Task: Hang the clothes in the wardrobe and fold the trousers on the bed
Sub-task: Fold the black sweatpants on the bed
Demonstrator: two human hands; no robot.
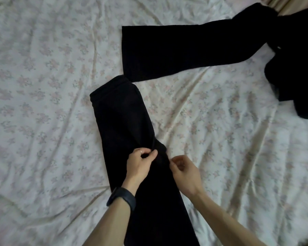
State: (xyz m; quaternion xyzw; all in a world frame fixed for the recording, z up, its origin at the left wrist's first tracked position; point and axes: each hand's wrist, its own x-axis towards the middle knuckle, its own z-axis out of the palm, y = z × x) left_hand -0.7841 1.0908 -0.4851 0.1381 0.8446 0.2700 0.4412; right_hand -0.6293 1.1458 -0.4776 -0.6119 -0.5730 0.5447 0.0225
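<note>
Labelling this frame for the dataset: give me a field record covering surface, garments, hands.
surface: floral bed sheet, wrinkled
trousers: black, lying lengthwise, waistband at far end
left hand: pinches trousers fabric mid-length; black wristband
right hand: pinches trousers' right edge
second black garment: upper right, one part spread flat, the rest bunched
fold status: no crosswise fold yet

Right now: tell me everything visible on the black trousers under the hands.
The trousers are black, soft matte cloth, lying flat lengthwise on the flowered sheet, waistband far, legs running off the bottom edge. The left hand and right hand pinch the cloth near the crotch.
</note>
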